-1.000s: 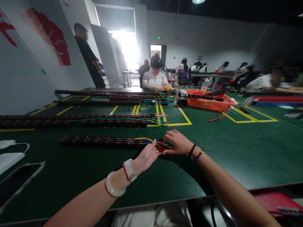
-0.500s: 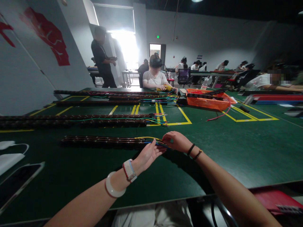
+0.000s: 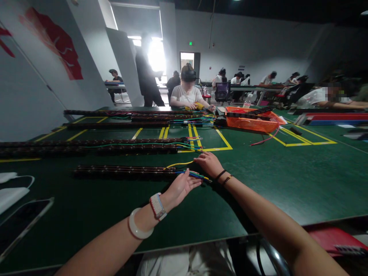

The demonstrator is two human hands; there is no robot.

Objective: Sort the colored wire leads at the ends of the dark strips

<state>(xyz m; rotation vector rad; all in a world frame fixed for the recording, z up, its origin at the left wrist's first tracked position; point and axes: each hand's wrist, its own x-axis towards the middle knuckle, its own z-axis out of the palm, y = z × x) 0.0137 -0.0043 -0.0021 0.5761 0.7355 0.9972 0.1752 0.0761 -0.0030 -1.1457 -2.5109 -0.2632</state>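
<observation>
A long dark strip (image 3: 123, 171) lies across the green table (image 3: 287, 184) in front of me, with coloured wires (image 3: 195, 176) coming out of its right end. My left hand (image 3: 179, 188) rests at that end, fingers stretched over the blue and red wires. My right hand (image 3: 209, 162) is a little farther back, fingers closed on a yellow wire (image 3: 178, 164) that arcs up from the strip.
More long strips with wires (image 3: 94, 146) lie behind. An orange basket (image 3: 250, 122) stands at the back right. A phone (image 3: 20, 220) and white items (image 3: 11, 189) lie at the left. A seated person (image 3: 186, 92) works opposite; others sit or stand farther off.
My right hand has moved back and away from the strip's end, drawing the yellow wire out with it. The left hand stayed put. A standing person walked rightwards in the background.
</observation>
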